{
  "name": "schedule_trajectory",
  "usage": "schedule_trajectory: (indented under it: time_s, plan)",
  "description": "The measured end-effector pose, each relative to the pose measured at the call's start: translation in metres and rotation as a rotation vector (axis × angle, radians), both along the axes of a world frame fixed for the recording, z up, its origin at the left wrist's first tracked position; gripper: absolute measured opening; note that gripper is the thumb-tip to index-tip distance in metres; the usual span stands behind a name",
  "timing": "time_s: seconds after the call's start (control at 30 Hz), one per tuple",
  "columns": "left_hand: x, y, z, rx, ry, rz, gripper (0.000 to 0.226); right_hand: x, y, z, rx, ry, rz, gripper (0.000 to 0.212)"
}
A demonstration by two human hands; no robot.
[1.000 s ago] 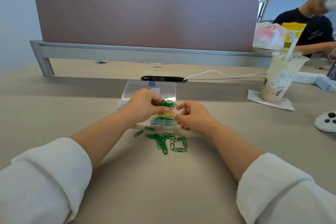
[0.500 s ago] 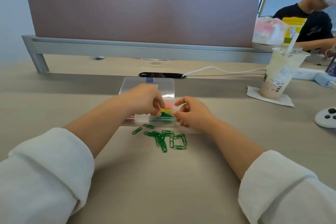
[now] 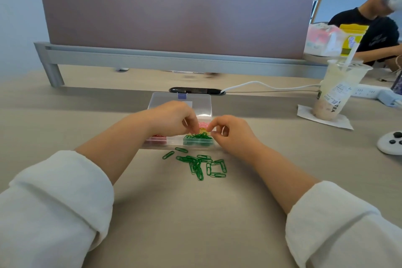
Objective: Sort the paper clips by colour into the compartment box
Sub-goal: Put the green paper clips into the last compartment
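A clear compartment box (image 3: 174, 140) lies on the desk with its lid (image 3: 202, 104) folded back. The near right compartment holds a heap of green paper clips (image 3: 201, 136). Pink clips (image 3: 203, 124) and yellow clips (image 3: 202, 130) fill the compartments behind it, and red clips (image 3: 157, 136) sit at the near left. My left hand (image 3: 171, 118) hovers over the box, its curled fingertips pinching into the green heap. My right hand (image 3: 233, 135) is loosely curled at the box's right end, index fingertip touching the rim, holding nothing. Several loose green clips (image 3: 199, 164) lie on the desk in front of the box.
A plastic tea cup with a straw (image 3: 338, 91) stands on a napkin at the right. A white controller (image 3: 390, 142) lies at the right edge. A cable (image 3: 261, 86) runs from a black desk port (image 3: 196, 90). A partition (image 3: 174, 13) closes the back. Another person (image 3: 374, 28) sits at far right.
My left hand carried a bunch of green clips down from above the box into the near right compartment. The right hand stayed at the box's right end.
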State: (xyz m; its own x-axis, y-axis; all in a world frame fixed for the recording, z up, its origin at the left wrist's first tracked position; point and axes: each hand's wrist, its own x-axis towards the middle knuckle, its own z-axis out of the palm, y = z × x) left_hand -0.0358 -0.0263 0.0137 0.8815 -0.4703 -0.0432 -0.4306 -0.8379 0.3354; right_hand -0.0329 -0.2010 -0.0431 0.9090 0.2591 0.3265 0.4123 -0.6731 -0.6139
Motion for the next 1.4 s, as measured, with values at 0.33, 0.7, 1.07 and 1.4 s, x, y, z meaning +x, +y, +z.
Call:
schedule_trajectory:
  time_s: [0.33,0.7,1.07,1.4]
  plan:
    - [-0.014,0.019,0.003,0.35,0.121,0.022,0.038,-0.005,0.007,0.007,-0.259,-0.037,0.081,0.042]
    - [-0.022,0.011,-0.002,0.301,0.244,-0.004,0.04,-0.03,0.0,0.055,-0.716,0.51,0.08,0.049]
    - [-0.019,0.009,-0.004,0.317,0.202,-0.008,0.023,-0.028,0.014,0.039,-0.456,0.342,0.223,0.038]
    - [-0.023,-0.001,-0.007,0.32,0.194,-0.015,0.058,-0.04,0.028,0.038,-0.553,0.323,0.173,0.058]
